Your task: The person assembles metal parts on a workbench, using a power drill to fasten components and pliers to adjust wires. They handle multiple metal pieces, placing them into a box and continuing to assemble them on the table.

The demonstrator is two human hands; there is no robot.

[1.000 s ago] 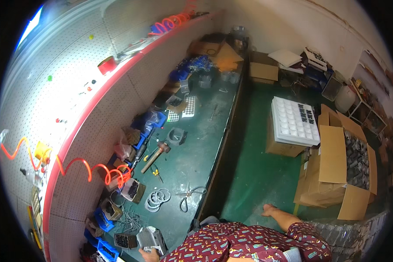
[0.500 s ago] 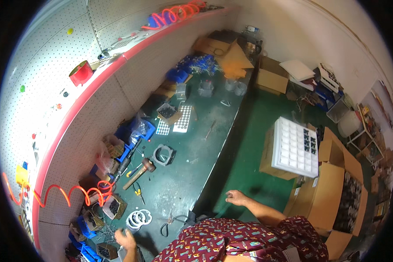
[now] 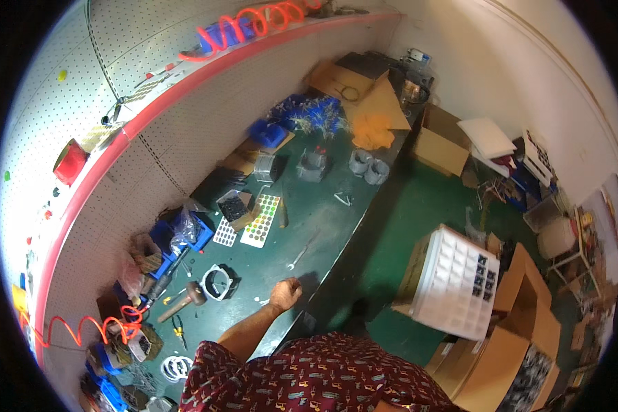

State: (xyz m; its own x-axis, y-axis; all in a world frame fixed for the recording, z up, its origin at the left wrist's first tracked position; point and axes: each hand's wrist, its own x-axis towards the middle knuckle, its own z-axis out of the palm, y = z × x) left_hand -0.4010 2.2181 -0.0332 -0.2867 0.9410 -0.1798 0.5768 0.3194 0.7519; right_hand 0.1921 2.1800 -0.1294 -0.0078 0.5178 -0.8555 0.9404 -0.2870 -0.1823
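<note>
My left hand (image 3: 285, 295) hangs over the green bench top (image 3: 261, 264) near its front edge, fingers curled in and nothing seen in them. My right hand is out of view. Closest to the left hand is a thin metal wrench (image 3: 299, 255) lying on the bench. Left of it are a grey ring-shaped part (image 3: 217, 282) and a hammer (image 3: 185, 300) with a wooden handle. Yellow-handled pliers (image 3: 178, 331) lie below the hammer, with several white rings (image 3: 176, 368) nearer to me. Farther back, a sheet of coloured round stickers (image 3: 261, 221) lies beside a small box of dark parts (image 3: 236, 207).
Right of the bench, a white compartment tray (image 3: 453, 281) with several black parts rests on a carton. An open cardboard box (image 3: 508, 357) stands nearest on the right. Blue bins (image 3: 200, 230) line the bench's back, below a red-edged shelf (image 3: 127, 130) with an orange coiled hose (image 3: 96, 323).
The view has shifted forward along the bench. My left hand has moved from beside the white rings to over the front edge, its fingers now curled. My right hand has left the picture.
</note>
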